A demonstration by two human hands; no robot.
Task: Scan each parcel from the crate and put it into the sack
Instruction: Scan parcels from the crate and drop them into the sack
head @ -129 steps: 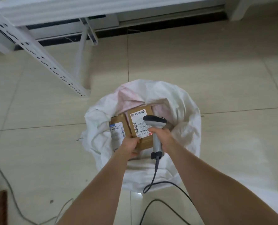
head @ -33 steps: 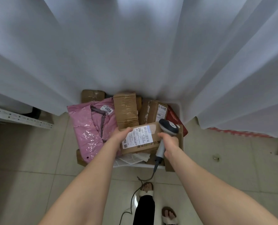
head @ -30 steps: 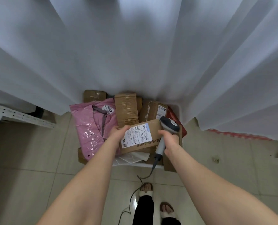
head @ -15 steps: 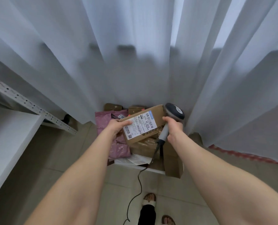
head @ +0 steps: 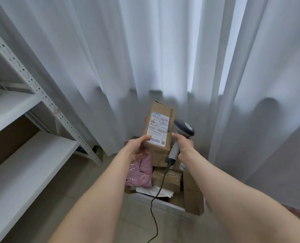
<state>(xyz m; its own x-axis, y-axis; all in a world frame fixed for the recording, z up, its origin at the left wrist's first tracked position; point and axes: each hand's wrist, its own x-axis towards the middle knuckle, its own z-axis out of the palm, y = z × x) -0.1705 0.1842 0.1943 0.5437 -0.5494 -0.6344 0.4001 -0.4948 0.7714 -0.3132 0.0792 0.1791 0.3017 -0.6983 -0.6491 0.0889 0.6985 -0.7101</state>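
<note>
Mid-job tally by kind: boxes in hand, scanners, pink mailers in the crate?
Cardboard box, held by the left hand: 1
Scanner, gripped by the right hand: 1
Pink mailer in the crate: 1
Total: 3

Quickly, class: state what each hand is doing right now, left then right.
Left hand: gripping the labelled cardboard parcel at its lower end.
Right hand: closed round the handle of the barcode scanner.

A parcel-sorting storeroom: white slotted-steel shelving (head: 45, 100) stands left, labelled cardboard parcels (head: 166, 178) fill a floor crate (head: 163, 204), and a corded barcode scanner (head: 181, 135) is out.
</note>
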